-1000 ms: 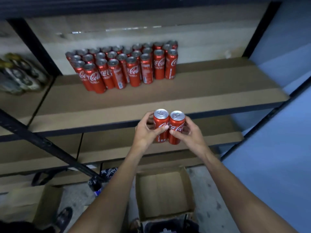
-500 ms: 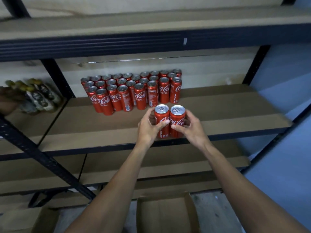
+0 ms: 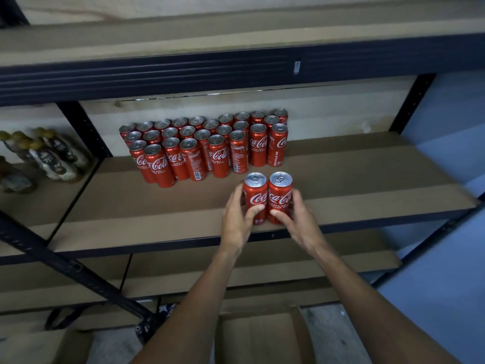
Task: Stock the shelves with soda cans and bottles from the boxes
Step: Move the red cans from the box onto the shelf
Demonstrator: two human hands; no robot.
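Two slim red cola cans stand side by side over the front part of the brown shelf board (image 3: 367,179). My left hand (image 3: 236,222) grips the left can (image 3: 255,193), thumb across its front. My right hand (image 3: 299,219) grips the right can (image 3: 279,191) the same way. Whether the cans touch the board is hidden by my hands. Behind them, several rows of identical red cans (image 3: 204,145) stand packed together at the back of the shelf.
Dark bottles (image 3: 49,153) lie on the neighbouring shelf bay to the left. A black upright (image 3: 86,130) divides the bays, and a diagonal black brace (image 3: 65,266) crosses lower left. An open cardboard box (image 3: 262,334) sits on the floor below. Upper shelf beam (image 3: 183,74) overhangs.
Both hands have carried the two cans up from in front of the lower shelf edge and forward over the shelf board, closer to the packed rows.
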